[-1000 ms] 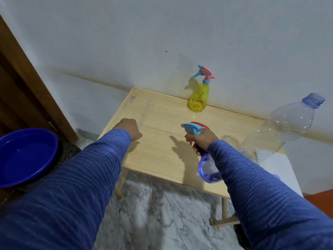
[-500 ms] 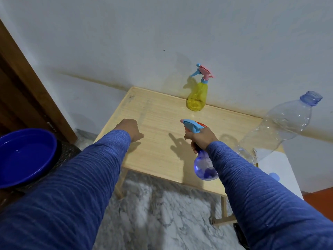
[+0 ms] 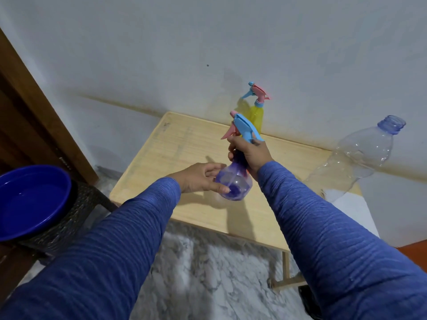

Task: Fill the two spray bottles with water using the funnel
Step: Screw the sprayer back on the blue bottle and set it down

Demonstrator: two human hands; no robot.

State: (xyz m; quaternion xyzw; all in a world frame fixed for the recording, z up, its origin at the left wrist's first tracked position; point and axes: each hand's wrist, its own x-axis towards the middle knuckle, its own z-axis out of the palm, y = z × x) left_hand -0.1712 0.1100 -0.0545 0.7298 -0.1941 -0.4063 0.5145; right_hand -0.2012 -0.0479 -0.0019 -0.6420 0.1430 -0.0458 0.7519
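A purple spray bottle (image 3: pixel 233 184) with a blue and pink trigger head hangs upright above the wooden table (image 3: pixel 184 148). My right hand (image 3: pixel 250 153) grips its neck just under the trigger head. My left hand (image 3: pixel 202 177) holds the round body from the left, thumb and fingers curved against it. A yellow spray bottle (image 3: pixel 256 116) with a pink and blue head stands at the table's back edge by the wall, partly hidden behind the purple bottle's head. No funnel is in view.
A blue basin (image 3: pixel 30 202) holding water sits on a dark woven stool at the left. A large clear plastic bottle (image 3: pixel 355 158) without a cap leans at the table's right end. A wooden door frame is at far left; marble floor lies below.
My right hand has lifted the purple bottle higher and brought it upright. My left hand left the table top and moved right onto the bottle's body.
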